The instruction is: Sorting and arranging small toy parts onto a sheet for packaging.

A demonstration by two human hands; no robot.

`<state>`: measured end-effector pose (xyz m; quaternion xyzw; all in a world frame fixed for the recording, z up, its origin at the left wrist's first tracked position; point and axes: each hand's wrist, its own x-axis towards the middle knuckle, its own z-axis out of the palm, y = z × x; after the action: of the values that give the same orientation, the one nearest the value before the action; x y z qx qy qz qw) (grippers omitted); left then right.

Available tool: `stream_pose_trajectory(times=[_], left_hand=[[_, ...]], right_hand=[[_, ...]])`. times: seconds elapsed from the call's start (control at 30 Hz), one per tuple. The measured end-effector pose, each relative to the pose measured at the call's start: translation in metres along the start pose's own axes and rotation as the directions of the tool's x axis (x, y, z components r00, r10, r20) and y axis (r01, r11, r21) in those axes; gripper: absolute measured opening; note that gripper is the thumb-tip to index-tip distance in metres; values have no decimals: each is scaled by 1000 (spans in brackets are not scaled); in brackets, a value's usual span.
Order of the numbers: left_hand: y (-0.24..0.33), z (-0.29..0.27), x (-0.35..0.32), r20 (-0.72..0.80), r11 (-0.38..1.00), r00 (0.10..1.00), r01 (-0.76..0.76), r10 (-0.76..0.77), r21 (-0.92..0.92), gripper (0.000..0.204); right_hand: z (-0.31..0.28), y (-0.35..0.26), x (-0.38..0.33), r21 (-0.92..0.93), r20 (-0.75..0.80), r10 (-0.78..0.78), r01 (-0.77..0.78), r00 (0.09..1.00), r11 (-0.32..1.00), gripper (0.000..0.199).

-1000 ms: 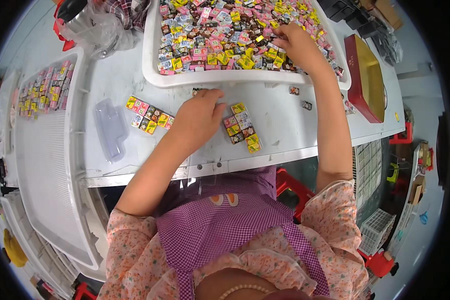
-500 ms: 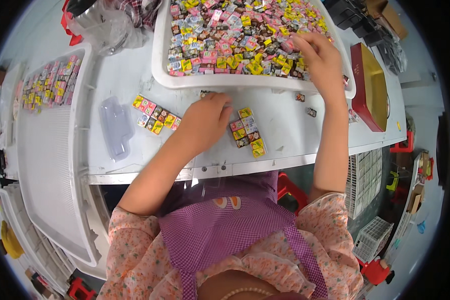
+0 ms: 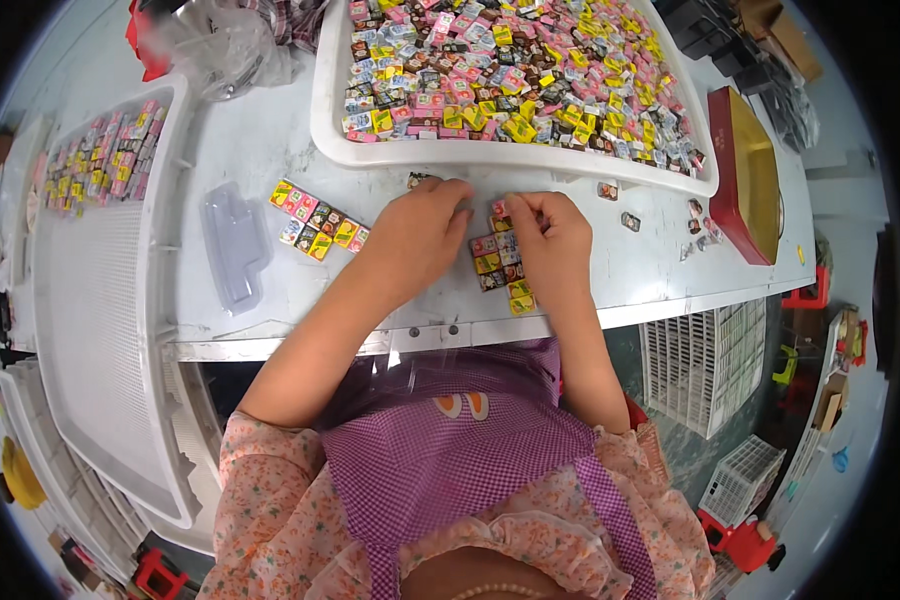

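Observation:
My right hand [image 3: 558,245] pinches a small pink block [image 3: 500,208] at the far end of a cluster of small printed blocks [image 3: 488,265]. Pink, yellow, white and dark pieces sit side by side in that cluster. Just left of it, my left hand [image 3: 425,230] is closed with its fingers curled down; whatever they hold is hidden. A dark block [image 3: 419,180] shows beyond its fingertips. Partly behind my left wrist lies a second cluster of blocks [image 3: 315,220]. An unfilled clear plastic blister tray [image 3: 232,248] rests farther left.
A big white tub [image 3: 410,152] heaped with loose blocks stands at the back. Left is a white mesh tray [image 3: 95,300] with rows of blocks [image 3: 105,160]. A red box [image 3: 730,200] with a gold inside stands right, near several loose dark blocks [image 3: 630,221].
My right hand has come from the tub down to the right-hand cluster, carrying a pink block to its far end. My left hand has stayed almost in place.

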<state>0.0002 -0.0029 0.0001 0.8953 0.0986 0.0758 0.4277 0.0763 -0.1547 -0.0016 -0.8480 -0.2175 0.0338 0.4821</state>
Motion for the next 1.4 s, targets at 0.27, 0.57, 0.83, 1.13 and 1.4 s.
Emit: stream_pose_trajectory(times=[0.27, 0.57, 0.83, 1.13, 1.4], left_hand=[[5, -3, -3, 52, 998, 997, -57, 58, -10, 27], [6, 3, -9, 110, 914, 980, -194, 165, 357, 35], [5, -2, -10, 121, 944, 981, -178, 150, 278, 41], [1, 2, -14, 93, 855, 957, -288, 275, 431, 46], [3, -10, -5, -18, 982, 984, -176, 178, 72, 31]], right_hand=[[2, -3, -6, -341, -7, -189, 175, 982, 924, 8], [-2, 1, -3, -302, 2, -282, 269, 959, 914, 8], [-27, -7, -27, -441, 123, -269, 296, 955, 847, 31], [-18, -4, -27, -609, 265, -313, 410, 912, 679, 47], [-36, -1, -25, -126, -45, -145, 138, 988, 982, 36]])
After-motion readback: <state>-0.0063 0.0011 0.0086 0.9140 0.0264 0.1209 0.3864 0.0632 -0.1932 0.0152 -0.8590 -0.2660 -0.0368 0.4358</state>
